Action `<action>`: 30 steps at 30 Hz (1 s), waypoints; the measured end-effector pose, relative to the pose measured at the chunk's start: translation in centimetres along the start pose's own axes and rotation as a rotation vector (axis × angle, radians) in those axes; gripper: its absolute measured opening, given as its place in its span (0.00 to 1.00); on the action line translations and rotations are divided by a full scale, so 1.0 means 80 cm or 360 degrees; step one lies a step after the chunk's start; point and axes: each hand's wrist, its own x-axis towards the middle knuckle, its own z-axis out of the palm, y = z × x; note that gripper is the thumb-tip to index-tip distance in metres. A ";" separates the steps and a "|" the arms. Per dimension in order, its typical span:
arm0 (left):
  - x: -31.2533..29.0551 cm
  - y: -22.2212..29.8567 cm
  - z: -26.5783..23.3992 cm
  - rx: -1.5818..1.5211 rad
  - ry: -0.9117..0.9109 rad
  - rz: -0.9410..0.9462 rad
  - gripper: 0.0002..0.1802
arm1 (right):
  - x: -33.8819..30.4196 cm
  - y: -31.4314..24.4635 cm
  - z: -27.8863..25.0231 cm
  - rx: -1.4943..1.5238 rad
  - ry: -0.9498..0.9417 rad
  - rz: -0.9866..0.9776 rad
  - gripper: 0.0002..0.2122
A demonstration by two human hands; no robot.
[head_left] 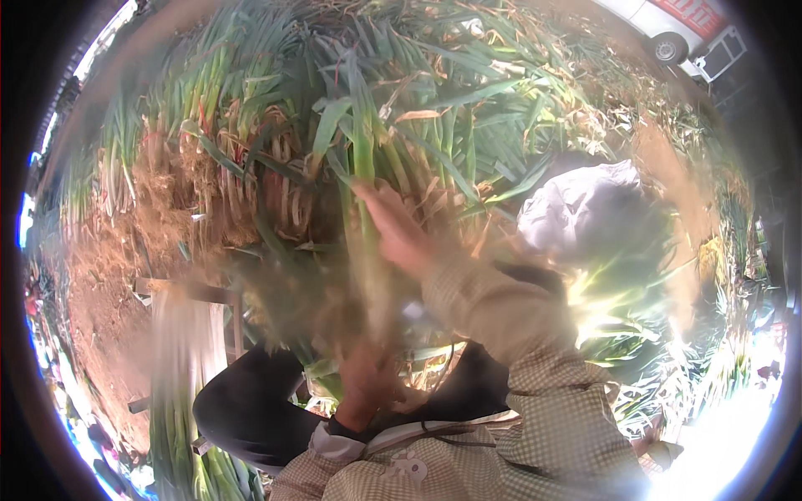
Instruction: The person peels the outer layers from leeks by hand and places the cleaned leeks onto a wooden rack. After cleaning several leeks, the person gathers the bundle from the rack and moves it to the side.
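A long green onion (364,154) stands nearly upright in front of me, its green leaves fanning out at the top and its pale lower stalk smeared by motion. My left hand (368,386) is closed around its lower end, low over my lap. Higher up, my right hand (403,238) lies against the stalk with the fingers pressed together on it; the fingertips on the far side are hidden. Dim brownish roots or dry leaves blur around the stalk's lower part.
A large heap of green onions (276,58) spreads ahead, with bundled roots (163,179) at left. Beside my left knee, onions (180,359) lie across a low wooden rack (196,290). A whitish cloth bundle (585,209) sits at right. A vehicle (668,33) stands far right.
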 end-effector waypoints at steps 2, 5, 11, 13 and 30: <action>-0.018 -0.018 0.011 -0.0050 0.0019 -0.0076 0.16 | -0.003 -0.028 0.017 0.0308 0.0132 0.0579 0.18; -0.016 -0.024 0.023 -0.0528 -0.0114 -0.0416 0.09 | -0.008 -0.053 0.002 0.0327 0.0175 0.0573 0.19; 0.000 -0.067 0.045 -0.0941 -0.0603 -0.0373 0.25 | -0.002 -0.062 -0.048 0.0746 0.0155 0.0371 0.19; 0.005 -0.068 0.041 -0.1222 -0.0751 -0.0577 0.25 | -0.006 -0.067 -0.054 0.0879 0.0161 0.0289 0.15; 0.079 -0.053 0.010 -0.0123 -0.0606 0.0257 0.31 | -0.070 0.081 -0.059 -0.0613 -0.0168 0.0686 0.15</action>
